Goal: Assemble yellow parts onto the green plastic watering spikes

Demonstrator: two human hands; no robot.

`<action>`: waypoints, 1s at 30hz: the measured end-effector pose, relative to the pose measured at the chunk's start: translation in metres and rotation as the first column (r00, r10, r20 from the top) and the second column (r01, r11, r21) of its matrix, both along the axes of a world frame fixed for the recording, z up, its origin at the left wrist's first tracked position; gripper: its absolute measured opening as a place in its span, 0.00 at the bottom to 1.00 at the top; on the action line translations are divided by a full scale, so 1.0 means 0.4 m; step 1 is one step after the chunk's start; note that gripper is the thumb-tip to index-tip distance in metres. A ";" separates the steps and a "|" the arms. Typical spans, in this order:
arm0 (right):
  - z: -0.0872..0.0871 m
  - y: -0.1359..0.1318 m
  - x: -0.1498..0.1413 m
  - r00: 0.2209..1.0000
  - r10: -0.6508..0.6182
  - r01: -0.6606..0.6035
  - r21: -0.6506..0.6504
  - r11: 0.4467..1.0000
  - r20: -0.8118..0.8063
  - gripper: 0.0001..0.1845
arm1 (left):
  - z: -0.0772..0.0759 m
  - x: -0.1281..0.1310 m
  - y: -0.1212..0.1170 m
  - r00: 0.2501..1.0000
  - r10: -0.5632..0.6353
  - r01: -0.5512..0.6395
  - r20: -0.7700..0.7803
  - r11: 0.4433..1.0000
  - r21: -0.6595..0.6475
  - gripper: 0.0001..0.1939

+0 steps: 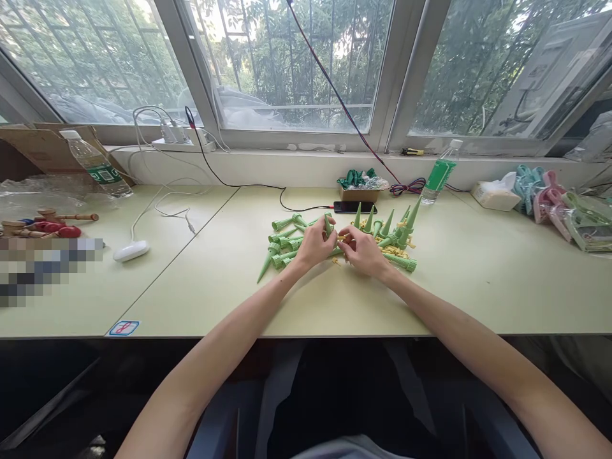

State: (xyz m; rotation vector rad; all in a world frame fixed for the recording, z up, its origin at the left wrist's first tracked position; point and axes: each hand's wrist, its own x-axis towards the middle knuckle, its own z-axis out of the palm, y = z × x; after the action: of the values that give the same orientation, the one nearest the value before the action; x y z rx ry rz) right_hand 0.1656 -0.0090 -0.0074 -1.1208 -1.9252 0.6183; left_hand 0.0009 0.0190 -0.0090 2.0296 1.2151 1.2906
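My left hand (317, 244) is closed around a green plastic spike (327, 223), which shows above the fingers. Close beside it, my right hand (361, 250) pinches a small yellow piece (341, 238) against the spike's side; whether the two touch is hidden by the fingers. Left of my hands lies a pile of green spikes (282, 244), some pointed, some showing their ribbed wide ends. More green spikes (405, 231) stand and lie to the right, mixed with small yellow pieces (382, 245). One loose yellow piece (336, 261) rests on the table between my wrists.
Behind my hands are a black phone (354, 207) on a cable and a small box (362, 194) with green wrappings. Water bottles (440, 173) stand left and right. A tissue pack (496, 194) and bagged hangers (549, 197) sit right; a white mouse-like device (131, 251) lies left.
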 end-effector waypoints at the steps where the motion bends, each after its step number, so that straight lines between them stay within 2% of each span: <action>1: -0.001 0.000 0.000 1.000 0.003 -0.003 0.001 1.000 0.001 0.05 | 0.000 0.000 0.000 1.000 0.006 -0.006 0.001 1.000 -0.004 0.09; 10: -0.002 0.001 -0.001 0.999 0.034 -0.036 0.067 0.997 0.037 0.04 | 0.013 -0.001 -0.006 1.000 0.020 -0.020 0.017 1.000 -0.023 0.07; 16: -0.002 0.000 -0.001 0.998 0.054 -0.057 0.085 0.995 0.045 0.05 | 0.018 -0.001 -0.006 0.998 0.056 -0.055 0.020 0.998 -0.036 0.09; 24: 0.002 -0.004 -0.003 0.996 0.062 -0.068 0.091 0.994 0.061 0.10 | 0.030 0.000 -0.013 0.995 0.061 -0.051 0.082 0.992 -0.120 0.09; 30: 0.002 -0.004 -0.001 0.994 0.077 -0.085 0.099 0.992 0.082 0.10 | 0.034 0.001 -0.016 0.992 0.058 -0.039 0.108 0.985 -0.170 0.12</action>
State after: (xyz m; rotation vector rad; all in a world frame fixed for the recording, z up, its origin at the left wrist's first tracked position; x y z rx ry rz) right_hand 0.1651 -0.0105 -0.0066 -1.0205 -2.0537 0.5198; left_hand 0.0011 0.0127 0.0045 1.7951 1.2823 1.2618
